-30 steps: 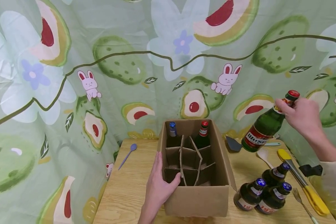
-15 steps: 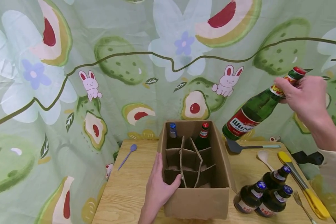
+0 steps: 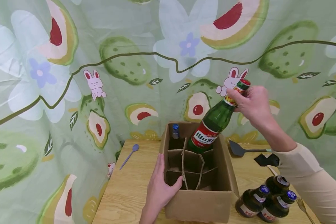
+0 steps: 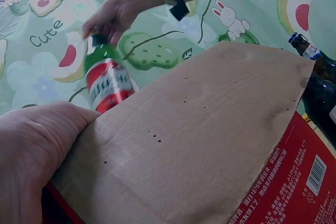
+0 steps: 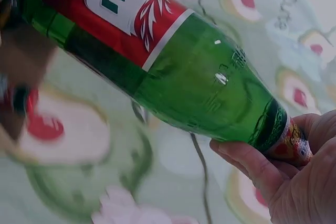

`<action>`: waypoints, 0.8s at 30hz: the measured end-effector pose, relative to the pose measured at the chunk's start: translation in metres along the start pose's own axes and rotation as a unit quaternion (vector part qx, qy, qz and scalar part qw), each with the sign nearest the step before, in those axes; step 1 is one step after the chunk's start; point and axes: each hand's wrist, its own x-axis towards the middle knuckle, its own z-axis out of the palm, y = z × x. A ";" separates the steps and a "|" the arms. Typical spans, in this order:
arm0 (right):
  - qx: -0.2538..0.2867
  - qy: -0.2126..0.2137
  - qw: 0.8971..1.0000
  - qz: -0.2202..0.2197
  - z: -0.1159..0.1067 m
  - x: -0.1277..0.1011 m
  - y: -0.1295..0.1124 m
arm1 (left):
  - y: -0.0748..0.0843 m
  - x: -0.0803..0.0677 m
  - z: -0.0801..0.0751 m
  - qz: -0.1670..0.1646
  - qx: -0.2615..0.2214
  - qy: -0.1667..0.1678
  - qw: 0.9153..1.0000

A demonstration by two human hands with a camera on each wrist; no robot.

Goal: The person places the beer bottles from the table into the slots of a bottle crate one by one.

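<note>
My right hand (image 3: 250,104) grips the neck of a green bottle (image 3: 212,124) with a red label and red cap, tilted, its base over the back right of an open cardboard box (image 3: 198,202). The right wrist view shows the green bottle (image 5: 168,72) close up, my fingers (image 5: 252,163) curled round its neck. Cardboard dividers (image 3: 191,168) split the box into cells. A blue-capped bottle (image 3: 175,132) stands in the back left cell. My left hand (image 3: 159,186) grips the box's left wall, thumb inside. The left wrist view shows the box's flap (image 4: 199,129) and the bottle (image 4: 107,85) beyond.
Three dark bottles (image 3: 264,199) with blue caps stand on the wooden table (image 3: 126,193) right of the box. A grey spatula (image 3: 240,149) lies behind them, a purple spoon (image 3: 128,155) left of the box, a fork (image 3: 303,207) at the right edge. A patterned green cloth hangs behind.
My right hand has carried the green bottle left from the table's right side to above the box's back right cell. The left hand has stayed on the box wall.
</note>
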 end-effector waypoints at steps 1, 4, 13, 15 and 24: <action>0.000 -0.009 1.000 0.000 0.008 -0.002 0.002 | 0.001 0.000 0.000 0.000 -0.001 -0.002 1.000; -0.003 -0.028 1.000 -0.006 0.034 -0.010 0.010 | 0.001 -0.002 0.001 -0.004 -0.004 -0.011 1.000; -0.026 -0.029 0.999 -0.034 0.098 -0.025 0.035 | -0.002 -0.005 -0.001 -0.013 -0.007 -0.018 1.000; -0.021 -0.034 0.999 -0.036 0.108 -0.027 0.039 | -0.002 -0.005 -0.001 -0.013 -0.009 -0.019 1.000; -0.026 -0.084 0.993 -0.072 0.133 -0.030 0.047 | 0.000 -0.001 -0.001 -0.018 -0.015 -0.020 1.000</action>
